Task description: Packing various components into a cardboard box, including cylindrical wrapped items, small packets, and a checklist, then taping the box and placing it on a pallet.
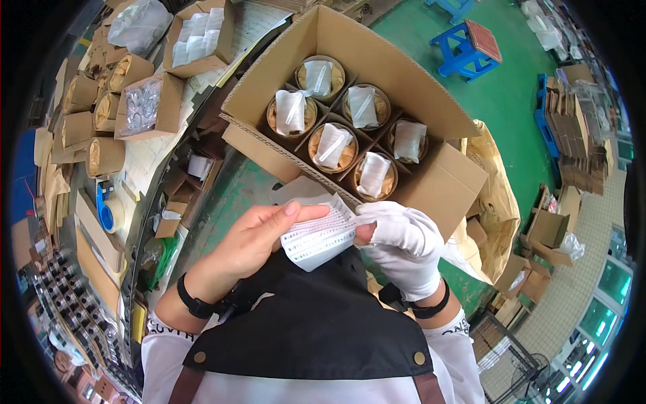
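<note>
In front of my apron, my bare left hand holds a small stack of white printed paper slips between thumb and fingers. The slips fan slightly at the top. On their right edge, my right hand pinches the paper; it wears a white glove with the thumb tip bare. Just beyond stands an open cardboard box, split by dividers. Inside are several round brown containers, each with crumpled brown paper and a white-wrapped item on top.
A worktable at left carries brown cardboard tubes, a box of clear-bagged items, a box of white packets and a tape dispenser. Right of the large box sits a yellow sack. Blue stools stand farther off.
</note>
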### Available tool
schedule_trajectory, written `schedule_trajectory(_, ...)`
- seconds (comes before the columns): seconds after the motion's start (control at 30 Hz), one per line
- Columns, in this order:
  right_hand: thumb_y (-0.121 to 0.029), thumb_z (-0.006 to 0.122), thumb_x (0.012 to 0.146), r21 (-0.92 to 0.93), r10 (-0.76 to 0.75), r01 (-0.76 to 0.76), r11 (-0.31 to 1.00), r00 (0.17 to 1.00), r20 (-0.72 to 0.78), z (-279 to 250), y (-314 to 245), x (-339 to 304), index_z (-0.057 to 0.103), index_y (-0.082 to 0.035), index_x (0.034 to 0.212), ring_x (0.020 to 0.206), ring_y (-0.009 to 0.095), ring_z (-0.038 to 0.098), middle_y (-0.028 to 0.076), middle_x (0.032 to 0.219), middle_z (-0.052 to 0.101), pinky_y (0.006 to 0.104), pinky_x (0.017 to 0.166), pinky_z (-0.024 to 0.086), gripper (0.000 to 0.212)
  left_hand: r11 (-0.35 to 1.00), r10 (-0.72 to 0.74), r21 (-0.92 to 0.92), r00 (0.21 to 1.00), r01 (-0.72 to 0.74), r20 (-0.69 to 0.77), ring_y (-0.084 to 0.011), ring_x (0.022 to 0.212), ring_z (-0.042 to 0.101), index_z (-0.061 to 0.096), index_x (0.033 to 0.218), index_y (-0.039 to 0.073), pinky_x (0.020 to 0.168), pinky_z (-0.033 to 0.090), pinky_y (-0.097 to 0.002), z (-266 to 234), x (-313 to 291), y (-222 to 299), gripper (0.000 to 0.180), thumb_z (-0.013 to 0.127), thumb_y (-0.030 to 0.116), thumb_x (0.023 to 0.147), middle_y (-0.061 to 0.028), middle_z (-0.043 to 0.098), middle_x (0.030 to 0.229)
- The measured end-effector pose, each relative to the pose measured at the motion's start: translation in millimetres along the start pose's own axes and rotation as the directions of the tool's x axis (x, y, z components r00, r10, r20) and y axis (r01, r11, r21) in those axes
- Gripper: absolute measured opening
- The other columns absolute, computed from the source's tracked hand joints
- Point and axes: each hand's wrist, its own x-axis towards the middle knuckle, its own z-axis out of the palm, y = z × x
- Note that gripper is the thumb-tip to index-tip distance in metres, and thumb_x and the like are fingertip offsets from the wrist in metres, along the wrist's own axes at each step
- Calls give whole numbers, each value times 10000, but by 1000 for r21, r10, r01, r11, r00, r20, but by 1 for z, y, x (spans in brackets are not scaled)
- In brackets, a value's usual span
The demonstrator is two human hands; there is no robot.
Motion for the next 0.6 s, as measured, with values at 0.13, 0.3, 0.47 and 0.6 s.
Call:
schedule_trajectory(0.13, 8, 758, 711, 133, 201, -205, 970, 979, 39, -17, 2, -15, 660, -88, 930, 771, 274, 683, 68, 846, 699, 355, 714, 547, 259, 999, -15, 36, 1000, 16, -22, -189, 1164, 561, 514, 1297, -81, 1024, 406, -308, 18, 7, -10, 506, 360, 331, 1047, -150, 590, 1260)
schedule_trajectory(0.3, 17, 747, 702, 9, -15, 14, 1000, 988, 152, -41, 33, -13, 653, -111, 934, 815, 286, 672, 41, 881, 702, 360, 729, 540, 280, 998, 45, 41, 993, -41, -108, -190, 1184, 544, 513, 1299, -81, 1041, 387, -318, 36, 14, -24, 528, 330, 348, 1051, -147, 575, 1282)
schedule_trajectory(0.47, 12, 742, 707, 42, 25, -32, 999, 987, 158, -44, 37, -17, 641, -120, 885, 832, 271, 660, 50, 915, 698, 354, 731, 532, 243, 997, 60, 66, 983, -49, -173, -171, 1183, 531, 526, 1304, -52, 1038, 374, -303, 41, 14, -33, 514, 334, 351, 1050, -131, 576, 1284)
schedule_trajectory(0.6, 73, 594, 825, 142, 416, -415, 899, 909, 27, -73, 53, -11, 592, -43, 876, 878, 142, 624, 76, 958, 671, 281, 755, 501, 127, 919, 247, 391, 850, -53, -465, -152, 1163, 529, 536, 1309, -27, 1027, 365, -279, 31, 2, -40, 488, 354, 342, 1047, -116, 580, 1281)
